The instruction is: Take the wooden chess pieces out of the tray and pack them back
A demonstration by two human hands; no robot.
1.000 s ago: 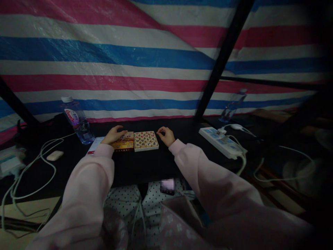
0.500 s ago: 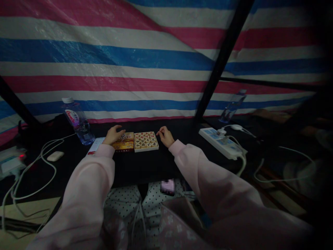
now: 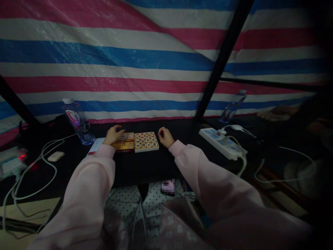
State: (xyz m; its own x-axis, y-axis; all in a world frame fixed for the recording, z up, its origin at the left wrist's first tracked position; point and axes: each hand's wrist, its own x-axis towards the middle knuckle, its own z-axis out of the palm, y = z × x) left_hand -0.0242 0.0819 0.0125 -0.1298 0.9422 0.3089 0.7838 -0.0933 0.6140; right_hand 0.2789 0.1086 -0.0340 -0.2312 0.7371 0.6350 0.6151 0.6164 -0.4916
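Observation:
A white open box (image 3: pixel 146 150) holds rows of round pieces (image 3: pixel 145 140) with red and black characters. Directly left of it lies a red and yellow box or lid (image 3: pixel 125 143). My left hand (image 3: pixel 113 135) rests at the left edge of that lid, thumb and fingers apart, with nothing seen in it. Just right of the white box is my right hand (image 3: pixel 165 136), its fingers curled with the tips together. Whether something small is between them cannot be made out.
A bottle (image 3: pixel 79 123) and a paper (image 3: pixel 95 146) stand and lie on the left, near cables and a white case (image 3: pixel 56 156). To the right are a power strip (image 3: pixel 220 143) and another bottle (image 3: pixel 232 106). Part of a person's hand (image 3: pixel 275 113) shows at the far right.
The fingertips of my right hand have drawn together beside the white box. My left hand has stayed in place.

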